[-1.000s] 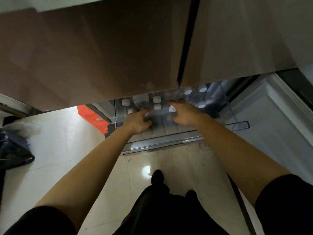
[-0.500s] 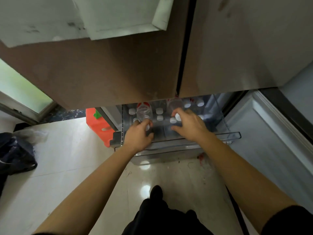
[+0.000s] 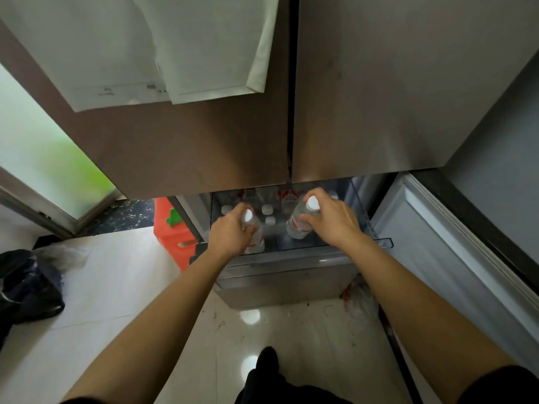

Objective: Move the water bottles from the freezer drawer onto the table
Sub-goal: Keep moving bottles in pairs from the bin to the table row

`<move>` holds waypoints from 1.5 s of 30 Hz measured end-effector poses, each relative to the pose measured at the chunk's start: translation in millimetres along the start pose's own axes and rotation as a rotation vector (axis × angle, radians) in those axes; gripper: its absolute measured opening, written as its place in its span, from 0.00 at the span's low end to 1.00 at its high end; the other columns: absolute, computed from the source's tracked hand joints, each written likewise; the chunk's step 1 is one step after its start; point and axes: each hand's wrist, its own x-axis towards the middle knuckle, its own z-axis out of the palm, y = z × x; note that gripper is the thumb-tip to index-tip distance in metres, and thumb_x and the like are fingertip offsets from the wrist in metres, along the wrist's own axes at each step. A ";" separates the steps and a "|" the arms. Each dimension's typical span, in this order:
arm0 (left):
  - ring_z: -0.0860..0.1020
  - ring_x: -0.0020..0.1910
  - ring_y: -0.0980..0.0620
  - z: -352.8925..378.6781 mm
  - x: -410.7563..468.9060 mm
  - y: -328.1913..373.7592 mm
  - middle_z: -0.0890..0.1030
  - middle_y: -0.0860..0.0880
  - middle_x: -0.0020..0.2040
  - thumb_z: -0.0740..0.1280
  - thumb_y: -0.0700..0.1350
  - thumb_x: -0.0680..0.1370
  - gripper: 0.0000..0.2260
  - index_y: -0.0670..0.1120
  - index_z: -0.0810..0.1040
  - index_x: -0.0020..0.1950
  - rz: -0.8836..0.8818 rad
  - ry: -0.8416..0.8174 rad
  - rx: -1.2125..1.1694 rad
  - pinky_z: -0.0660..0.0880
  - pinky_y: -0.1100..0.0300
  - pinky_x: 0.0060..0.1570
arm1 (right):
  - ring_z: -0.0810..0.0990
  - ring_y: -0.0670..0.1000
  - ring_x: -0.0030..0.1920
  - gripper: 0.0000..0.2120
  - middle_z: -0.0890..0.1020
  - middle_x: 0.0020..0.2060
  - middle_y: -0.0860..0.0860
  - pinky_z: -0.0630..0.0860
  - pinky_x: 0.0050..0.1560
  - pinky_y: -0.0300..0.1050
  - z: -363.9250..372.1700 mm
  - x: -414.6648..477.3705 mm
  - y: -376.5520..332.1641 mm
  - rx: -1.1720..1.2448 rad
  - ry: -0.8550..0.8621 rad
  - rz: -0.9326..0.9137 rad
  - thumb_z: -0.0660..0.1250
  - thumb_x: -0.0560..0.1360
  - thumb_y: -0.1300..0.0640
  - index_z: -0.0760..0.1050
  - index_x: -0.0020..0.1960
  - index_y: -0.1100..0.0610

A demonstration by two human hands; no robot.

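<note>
The freezer drawer (image 3: pixel 280 266) stood pulled out beneath the two fridge doors (image 3: pixel 364 112). In it, behind the front wall, bottles stood upright in rows. The left hand (image 3: pixel 230 234) held one bottle (image 3: pixel 253 231) over the drawer's left side; the right hand (image 3: pixel 332 221) held another bottle (image 3: pixel 302 221) to its right. A crate (image 3: pixel 172 237) sat left of the drawer on the floor (image 3: pixel 102 272), a bag (image 3: pixel 26 284) farther left.

My left hand (image 3: pixel 233 233) is wrapped around a clear plastic water bottle with a white cap and red label (image 3: pixel 254 234), and my right hand (image 3: pixel 332 221) grips a second clear, white-capped bottle (image 3: pixel 300 223). Both bottles are tilted above the open transparent freezer drawer (image 3: pixel 291 258), where more white-capped bottles (image 3: pixel 267 209) stand upright between my hands, beneath the brown fridge doors (image 3: pixel 204 147).
</note>
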 end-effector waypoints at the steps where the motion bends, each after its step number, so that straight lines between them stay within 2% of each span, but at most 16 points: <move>1: 0.80 0.51 0.38 0.6 0.4 0.2 0.83 0.42 0.53 0.70 0.50 0.76 0.18 0.52 0.72 0.64 -0.024 0.011 -0.037 0.78 0.49 0.49 | 0.78 0.59 0.54 0.17 0.80 0.56 0.52 0.71 0.45 0.47 -1.1 1.3 0.5 0.022 0.000 0.016 0.70 0.76 0.45 0.69 0.62 0.45; 5: 0.81 0.53 0.39 5.9 1.6 -4.4 0.83 0.43 0.55 0.72 0.53 0.74 0.22 0.48 0.71 0.64 -0.115 0.056 -0.122 0.79 0.46 0.50 | 0.78 0.61 0.57 0.19 0.79 0.59 0.54 0.76 0.50 0.52 -3.1 7.8 3.4 0.066 0.004 0.046 0.70 0.76 0.45 0.70 0.64 0.47; 9: 0.78 0.54 0.39 13.4 1.9 -15.3 0.80 0.41 0.55 0.73 0.62 0.68 0.29 0.48 0.75 0.63 -0.155 0.091 -0.072 0.78 0.46 0.51 | 0.79 0.58 0.57 0.23 0.81 0.58 0.55 0.77 0.52 0.50 9.6 10.0 10.5 0.099 -0.053 0.069 0.68 0.77 0.44 0.71 0.69 0.50; 11: 0.73 0.58 0.36 20.3 -0.5 -17.6 0.74 0.38 0.58 0.75 0.60 0.69 0.33 0.48 0.72 0.69 -0.185 0.085 -0.083 0.74 0.45 0.57 | 0.78 0.58 0.59 0.26 0.78 0.61 0.56 0.77 0.55 0.52 19.4 9.8 11.5 0.122 -0.062 0.062 0.68 0.77 0.43 0.69 0.71 0.50; 13: 0.71 0.61 0.36 26.5 -2.9 -17.5 0.70 0.38 0.63 0.75 0.58 0.70 0.36 0.49 0.65 0.72 -0.221 0.043 -0.148 0.71 0.45 0.61 | 0.75 0.61 0.63 0.27 0.70 0.67 0.58 0.75 0.60 0.55 28.7 9.8 9.7 0.089 -0.078 0.060 0.68 0.77 0.43 0.64 0.72 0.48; 15: 0.74 0.62 0.37 31.5 -3.6 -17.9 0.73 0.39 0.64 0.74 0.54 0.72 0.35 0.49 0.60 0.73 -0.223 0.001 -0.256 0.72 0.48 0.58 | 0.72 0.63 0.66 0.31 0.65 0.70 0.59 0.73 0.62 0.56 37.7 10.1 8.1 0.065 -0.109 0.054 0.70 0.76 0.46 0.59 0.73 0.50; 19: 0.77 0.60 0.40 28.6 -10.6 -12.7 0.78 0.42 0.62 0.74 0.46 0.74 0.30 0.47 0.63 0.71 -0.215 0.079 -0.334 0.74 0.51 0.56 | 0.76 0.62 0.63 0.36 0.74 0.66 0.60 0.74 0.57 0.52 42.6 10.1 8.3 0.156 -0.168 0.031 0.74 0.74 0.52 0.53 0.72 0.52; 22: 0.78 0.60 0.42 21.7 -22.6 -9.8 0.79 0.45 0.61 0.75 0.45 0.73 0.26 0.49 0.67 0.67 -0.165 0.134 -0.358 0.75 0.50 0.57 | 0.77 0.61 0.62 0.35 0.76 0.66 0.59 0.76 0.58 0.54 37.5 1.9 10.9 0.158 -0.150 -0.010 0.73 0.75 0.53 0.53 0.71 0.50; 26: 0.76 0.62 0.51 2.9 -41.7 -3.6 0.78 0.54 0.63 0.76 0.48 0.72 0.28 0.63 0.66 0.66 -0.104 0.256 -0.423 0.75 0.50 0.62 | 0.79 0.59 0.59 0.32 0.76 0.66 0.55 0.77 0.58 0.53 20.7 -19.1 7.3 0.135 -0.059 -0.206 0.71 0.76 0.51 0.54 0.71 0.46; 30: 0.75 0.61 0.56 -26.8 -78.0 22.9 0.75 0.60 0.62 0.78 0.49 0.70 0.32 0.62 0.65 0.67 -0.116 0.459 -0.497 0.73 0.63 0.59 | 0.80 0.57 0.57 0.29 0.79 0.62 0.50 0.77 0.52 0.47 -1.1 -37.0 -18.2 0.163 0.116 -0.475 0.75 0.72 0.51 0.66 0.69 0.48; 33: 0.79 0.55 0.59 -51.9 -124.1 33.9 0.77 0.60 0.60 0.79 0.49 0.69 0.32 0.62 0.65 0.66 -0.165 0.617 -0.504 0.75 0.69 0.52 | 0.83 0.55 0.51 0.31 0.83 0.56 0.49 0.77 0.47 0.43 -4.3 -54.9 -45.8 0.272 0.235 -0.563 0.78 0.67 0.52 0.71 0.66 0.48; 35: 0.80 0.54 0.60 -67.0 -158.5 37.5 0.78 0.58 0.60 0.79 0.51 0.69 0.33 0.58 0.66 0.68 -0.195 0.720 -0.505 0.79 0.65 0.51 | 0.83 0.56 0.49 0.32 0.84 0.54 0.49 0.79 0.45 0.46 -1.5 -68.7 -67.4 0.350 0.249 -0.589 0.79 0.66 0.50 0.70 0.67 0.45; 37: 0.79 0.56 0.56 -80.2 -192.5 38.0 0.79 0.57 0.61 0.79 0.52 0.68 0.32 0.57 0.66 0.67 -0.229 0.805 -0.486 0.80 0.59 0.52 | 0.83 0.56 0.51 0.34 0.84 0.56 0.48 0.81 0.47 0.49 3.0 -82.7 -91.1 0.413 0.238 -0.629 0.78 0.67 0.47 0.67 0.68 0.41; 41: 0.79 0.56 0.60 -110.1 -257.4 18.0 0.78 0.68 0.56 0.77 0.57 0.66 0.30 0.62 0.66 0.63 -0.287 0.916 -0.444 0.79 0.56 0.49 | 0.82 0.53 0.54 0.36 0.82 0.60 0.46 0.81 0.51 0.50 19.1 -120.3 -145.1 0.521 0.142 -0.725 0.77 0.67 0.43 0.64 0.70 0.37; 45: 0.80 0.53 0.58 -140.6 -311.6 -9.3 0.81 0.62 0.55 0.77 0.54 0.67 0.29 0.61 0.68 0.63 -0.341 1.008 -0.455 0.79 0.49 0.50 | 0.82 0.52 0.51 0.39 0.82 0.58 0.47 0.82 0.50 0.54 44.4 -155.3 -197.3 0.547 0.060 -0.801 0.76 0.66 0.39 0.63 0.73 0.38</move>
